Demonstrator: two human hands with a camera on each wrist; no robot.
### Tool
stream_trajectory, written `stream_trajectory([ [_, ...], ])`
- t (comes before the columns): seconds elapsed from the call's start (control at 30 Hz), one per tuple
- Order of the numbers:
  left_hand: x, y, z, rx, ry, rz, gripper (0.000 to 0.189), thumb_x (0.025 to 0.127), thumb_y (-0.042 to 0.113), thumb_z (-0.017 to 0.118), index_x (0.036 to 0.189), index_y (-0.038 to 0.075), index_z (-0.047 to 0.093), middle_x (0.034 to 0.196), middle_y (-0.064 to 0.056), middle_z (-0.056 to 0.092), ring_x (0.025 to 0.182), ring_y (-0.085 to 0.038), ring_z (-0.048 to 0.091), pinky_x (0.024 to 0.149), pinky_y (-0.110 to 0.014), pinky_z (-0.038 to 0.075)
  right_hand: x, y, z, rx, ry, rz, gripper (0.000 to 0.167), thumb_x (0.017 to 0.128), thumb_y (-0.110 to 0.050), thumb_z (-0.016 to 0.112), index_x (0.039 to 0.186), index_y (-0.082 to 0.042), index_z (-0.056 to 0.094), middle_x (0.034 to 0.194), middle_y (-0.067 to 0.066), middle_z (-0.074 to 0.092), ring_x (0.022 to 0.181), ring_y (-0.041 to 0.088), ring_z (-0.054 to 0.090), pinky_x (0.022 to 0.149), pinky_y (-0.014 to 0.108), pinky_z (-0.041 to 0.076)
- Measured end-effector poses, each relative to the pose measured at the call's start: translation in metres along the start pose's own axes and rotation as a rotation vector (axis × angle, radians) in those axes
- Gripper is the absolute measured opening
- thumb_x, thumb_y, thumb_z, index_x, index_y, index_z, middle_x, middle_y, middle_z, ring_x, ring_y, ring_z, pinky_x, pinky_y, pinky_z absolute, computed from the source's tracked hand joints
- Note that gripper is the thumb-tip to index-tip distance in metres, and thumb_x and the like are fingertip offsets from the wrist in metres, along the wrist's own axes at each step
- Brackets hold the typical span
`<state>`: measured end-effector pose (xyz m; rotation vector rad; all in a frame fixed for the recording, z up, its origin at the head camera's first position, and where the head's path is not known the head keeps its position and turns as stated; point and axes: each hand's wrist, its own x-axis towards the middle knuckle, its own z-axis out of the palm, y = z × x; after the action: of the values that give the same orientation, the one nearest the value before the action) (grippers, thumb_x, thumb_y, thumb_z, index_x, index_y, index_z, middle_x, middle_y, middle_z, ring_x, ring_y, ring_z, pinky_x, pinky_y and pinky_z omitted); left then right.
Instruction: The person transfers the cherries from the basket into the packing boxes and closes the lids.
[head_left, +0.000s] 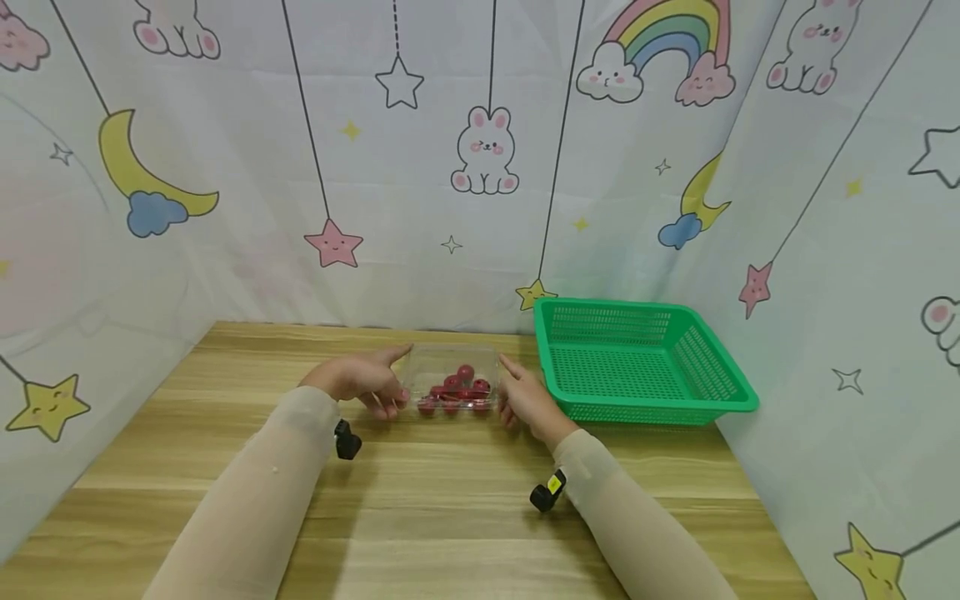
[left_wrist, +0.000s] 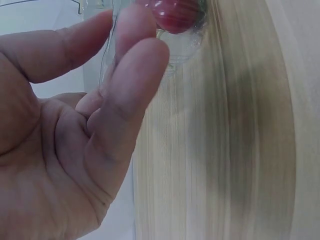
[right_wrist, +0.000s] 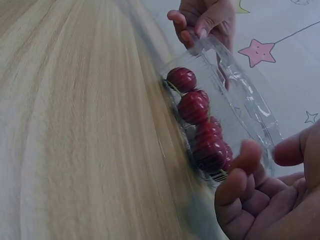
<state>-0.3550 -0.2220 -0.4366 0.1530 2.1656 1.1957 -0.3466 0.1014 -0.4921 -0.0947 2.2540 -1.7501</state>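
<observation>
A clear plastic box with several dark red cherries in it is between my two hands, over the wooden table. My left hand pinches its left end, thumb up at the rim and fingers lower down. At the opposite end, my right hand grips the side between thumb and curled fingers. The right wrist view shows the cherries heaped along the box's bottom, some with green stems. A single cherry shows past my left fingertips in the left wrist view.
A green plastic basket with mesh walls stands at the back right, close beside my right hand. The wooden table runs back to a white cloth printed with stars, rabbits and moons. More cloth hangs on both sides.
</observation>
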Motion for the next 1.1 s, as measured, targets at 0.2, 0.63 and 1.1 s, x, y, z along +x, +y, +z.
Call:
stream_trajectory([
  [0.2,0.0009,0.0028,0.0026,0.032,0.022,-0.009,0.118,0.106,0.002,0.072,0.184,0.030,-0.011,0.108,-0.025,0.080,0.071,-0.021,0.073,0.079,-0.044,0.072,-0.0011,-0.0030,-0.0028,-0.003,-0.079,0.020,0.085,0.108,-0.012,0.050,0.185,-0.028,0.017,0.076,0.007,0.073,0.054,0.013,0.061,0.053,0.027,0.055],
  [0.63,-0.0003,0.0053,0.0045,0.039,0.030,-0.026,0.119,0.106,0.004,0.074,0.184,0.032,-0.012,0.099,-0.021,0.079,0.069,-0.019,0.071,0.076,-0.041,0.070,-0.0027,-0.0044,-0.0007,-0.057,-0.058,0.009,0.090,0.105,-0.011,0.055,0.185,-0.024,0.016,0.078,0.007,0.074,0.056,0.014,0.062,0.053,0.028,0.053],
  [1.1,-0.0026,0.0068,0.0053,0.034,0.030,-0.038,0.118,0.108,0.003,0.073,0.184,0.032,-0.012,0.105,-0.022,0.079,0.069,-0.020,0.070,0.077,-0.043,0.070,-0.0039,-0.0008,0.0031,-0.040,-0.018,0.014,0.086,0.105,-0.008,0.055,0.183,-0.027,0.025,0.072,0.004,0.073,0.049,0.012,0.057,0.050,0.027,0.049],
])
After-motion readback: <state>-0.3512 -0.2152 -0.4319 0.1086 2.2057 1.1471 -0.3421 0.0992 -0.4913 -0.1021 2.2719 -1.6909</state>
